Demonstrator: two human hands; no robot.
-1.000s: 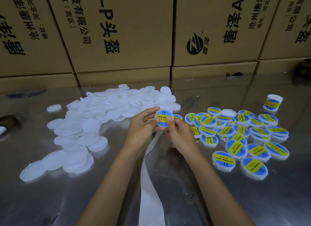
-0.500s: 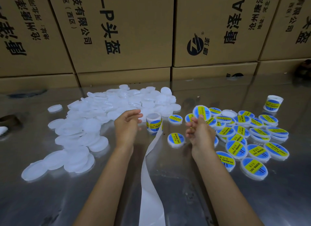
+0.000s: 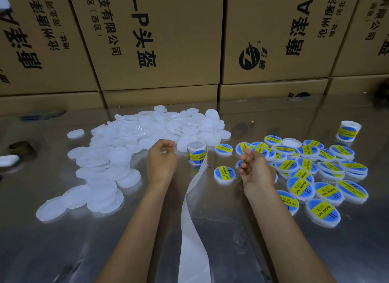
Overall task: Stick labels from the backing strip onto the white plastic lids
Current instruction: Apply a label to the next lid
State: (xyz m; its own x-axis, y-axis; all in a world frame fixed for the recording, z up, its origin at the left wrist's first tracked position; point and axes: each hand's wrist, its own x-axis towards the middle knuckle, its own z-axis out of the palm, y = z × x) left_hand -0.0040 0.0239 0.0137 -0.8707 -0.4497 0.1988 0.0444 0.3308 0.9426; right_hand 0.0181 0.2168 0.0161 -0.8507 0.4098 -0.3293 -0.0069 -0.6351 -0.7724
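Observation:
A heap of plain white plastic lids [image 3: 117, 156] covers the left of the metal table [image 3: 63, 251]. Lids with blue-and-yellow labels [image 3: 303, 185] lie in a pile at the right. A label roll [image 3: 196, 153] stands upright at the centre, and its empty white backing strip [image 3: 192, 230] trails toward me. My left hand [image 3: 161, 162] hovers at the heap's near edge just left of the roll, fingers curled and apart, holding nothing. My right hand [image 3: 255, 170] hangs over the left edge of the labelled pile, fingers loosely spread and empty. One labelled lid [image 3: 224, 174] lies alone between roll and right hand.
Stacked cardboard boxes [image 3: 160, 40] form a wall along the table's back edge. A second label roll [image 3: 348, 131] stands at the far right. A brown tape roll [image 3: 21, 148] and a white object [image 3: 8, 160] sit at the left edge.
One second ago both hands held a labelled lid together. They have since parted; the lid went to the labelled pile on the right, and both hands are now empty.

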